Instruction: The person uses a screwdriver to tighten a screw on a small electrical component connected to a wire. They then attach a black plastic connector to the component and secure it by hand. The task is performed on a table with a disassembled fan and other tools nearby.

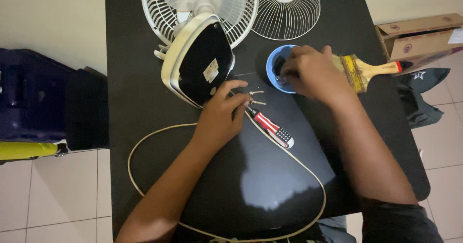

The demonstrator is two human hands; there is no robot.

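A white table fan point(197, 55) lies tilted on a black table point(270, 185), its dark base underside facing me. My left hand point(219, 115) rests beside that base, fingertips on the shaft of a red, white and blue screwdriver point(272, 128), next to loose screws point(256, 97). My right hand point(311, 72) reaches into a small blue bowl point(274, 67), fingers pinched together over something small and dark that I cannot make out.
A detached white fan grille point(285, 9) lies at the table's far edge. A wooden-handled paintbrush point(369, 70) sits behind my right hand. The fan's beige cord point(144, 141) loops across the near table. A cardboard box point(419, 38) and dark cloth lie on the floor at right.
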